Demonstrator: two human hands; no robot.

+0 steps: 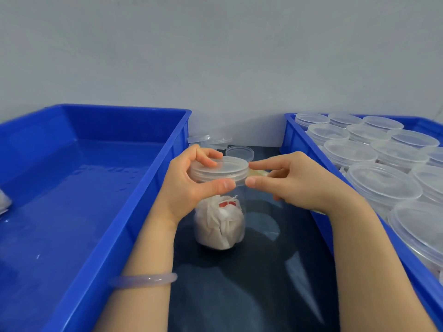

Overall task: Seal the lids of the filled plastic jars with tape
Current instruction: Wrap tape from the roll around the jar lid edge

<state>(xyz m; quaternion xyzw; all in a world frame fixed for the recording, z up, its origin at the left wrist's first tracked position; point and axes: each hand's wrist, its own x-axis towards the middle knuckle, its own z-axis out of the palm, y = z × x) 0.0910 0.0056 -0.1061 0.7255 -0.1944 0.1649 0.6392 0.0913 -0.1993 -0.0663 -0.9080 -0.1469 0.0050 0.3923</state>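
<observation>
A clear plastic jar (220, 221) stands on the dark table between two blue bins, with a white pouch and a red tag inside it. Its translucent lid (227, 167) sits on top. My left hand (184, 188) grips the lid's left side, thumb in front and fingers curled over the top. My right hand (299, 180) pinches the lid's right edge between the index fingertip and the thumb. No strip of tape shows plainly. A pale yellowish thing (258, 173), perhaps a tape roll, peeks out behind my right fingers.
A large blue bin (153, 188) lies on the left, with a pale object at its far left edge. The blue bin (294, 137) on the right holds several lidded clear jars (383, 183). Loose lids (239, 152) lie behind the jar by the wall.
</observation>
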